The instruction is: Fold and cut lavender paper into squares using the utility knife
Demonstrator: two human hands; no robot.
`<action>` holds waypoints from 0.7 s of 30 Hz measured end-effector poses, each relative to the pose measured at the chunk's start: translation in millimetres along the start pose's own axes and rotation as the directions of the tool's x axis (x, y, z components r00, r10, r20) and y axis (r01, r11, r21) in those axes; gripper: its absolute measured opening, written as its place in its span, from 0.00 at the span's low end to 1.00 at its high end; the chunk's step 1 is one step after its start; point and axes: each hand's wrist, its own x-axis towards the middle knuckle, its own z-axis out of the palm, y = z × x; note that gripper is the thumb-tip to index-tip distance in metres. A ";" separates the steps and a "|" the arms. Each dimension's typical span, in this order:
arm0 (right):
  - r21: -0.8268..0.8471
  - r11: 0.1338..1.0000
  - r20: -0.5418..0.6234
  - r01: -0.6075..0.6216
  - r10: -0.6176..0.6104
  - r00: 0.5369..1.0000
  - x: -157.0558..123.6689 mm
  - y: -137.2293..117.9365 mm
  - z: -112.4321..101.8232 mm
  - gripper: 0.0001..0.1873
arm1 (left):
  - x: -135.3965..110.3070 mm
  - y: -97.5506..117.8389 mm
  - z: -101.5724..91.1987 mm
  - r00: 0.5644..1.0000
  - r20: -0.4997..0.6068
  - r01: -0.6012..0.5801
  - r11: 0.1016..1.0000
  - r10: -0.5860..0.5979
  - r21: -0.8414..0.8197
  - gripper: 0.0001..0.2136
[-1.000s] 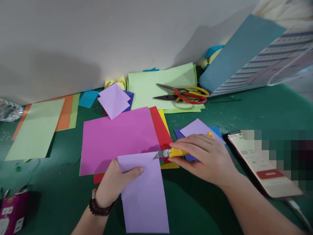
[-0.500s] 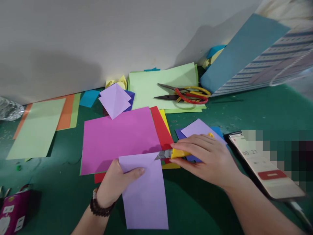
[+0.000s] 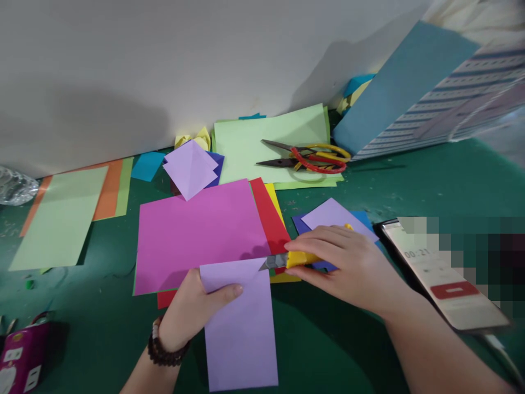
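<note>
My left hand grips a lilac sheet of paper at its upper left edge, thumb on top and the other fingers hidden beneath. In my right hand is a yellow utility knife, held between thumb and fingers. Its blade points left and lies at the sheet's top right corner; whether it has entered the paper I cannot tell. Behind the sheet lies a magenta sheet, stacked over a red sheet and a yellow one.
Scissors with red and yellow handles rest on pale green paper by the wall. A folded lilac paper sits left of them. At right are a phone and a striped paper bag. A purple power block stands at lower left.
The view has shifted slightly. Both hands keep their holds, and the knife blade stays at the lilac sheet's top right corner.
</note>
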 end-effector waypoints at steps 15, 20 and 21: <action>-0.014 1.000 -0.065 0.026 -0.027 0.998 1.3 -0.1 -1.8 0.09 | 1.2 -6.4 5.6 0.998 -0.063 -0.004 0.994 -0.003 -0.113 0.12; -0.018 0.999 -0.096 0.042 -0.044 0.994 2.1 -0.4 -0.1 0.09 | 0.0 -5.1 3.9 0.996 -0.086 0.000 0.998 -0.006 -0.063 0.12; -0.013 0.999 -0.097 0.043 -0.044 0.994 2.0 -0.3 0.3 0.10 | -0.2 -4.5 4.0 0.996 -0.087 0.002 0.998 -0.008 -0.061 0.11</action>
